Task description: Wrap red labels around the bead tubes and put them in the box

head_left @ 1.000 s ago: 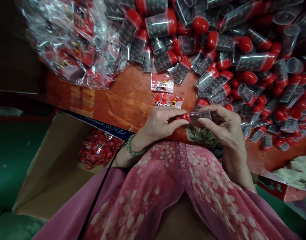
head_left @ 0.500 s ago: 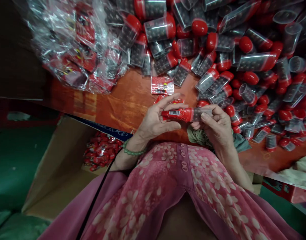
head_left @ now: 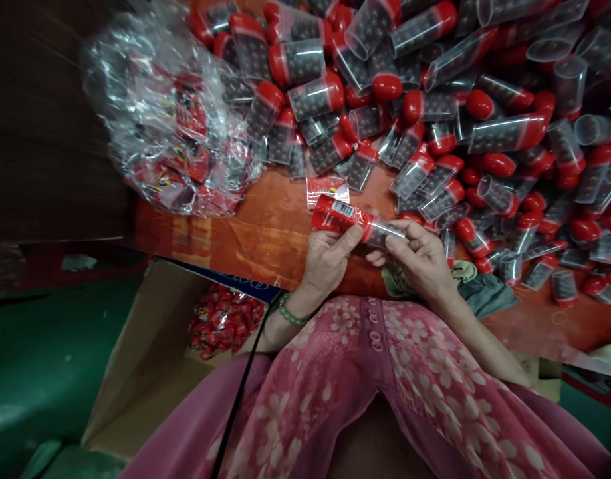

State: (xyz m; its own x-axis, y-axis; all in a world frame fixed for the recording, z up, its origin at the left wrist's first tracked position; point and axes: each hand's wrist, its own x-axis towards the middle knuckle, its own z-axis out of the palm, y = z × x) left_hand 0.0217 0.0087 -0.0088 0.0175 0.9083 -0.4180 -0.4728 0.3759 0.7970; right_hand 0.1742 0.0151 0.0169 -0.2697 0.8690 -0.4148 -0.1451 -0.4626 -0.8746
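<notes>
My left hand is closed on a red printed wrapper with a barcode, thumb on top. The wrapper meets the red end of a clear tube with dark beads inside. Around the tube's clear end, the fingers and thumb of my right hand are pinched. Just behind the wrapper, a flat red packet lies on the orange tabletop. How far the tube sits inside the wrapper is hard to tell.
Many red-capped clear tubes are heaped across the back and right. A crinkled clear bag with red packets lies at the back left. Below the table's left edge, a cardboard box holds small red items. Cloth lies by my right wrist.
My left fingers, spread out before, have closed on the wrapper. The wrapper's free end now tilts up and away to the left. The whole view has shifted slightly.
</notes>
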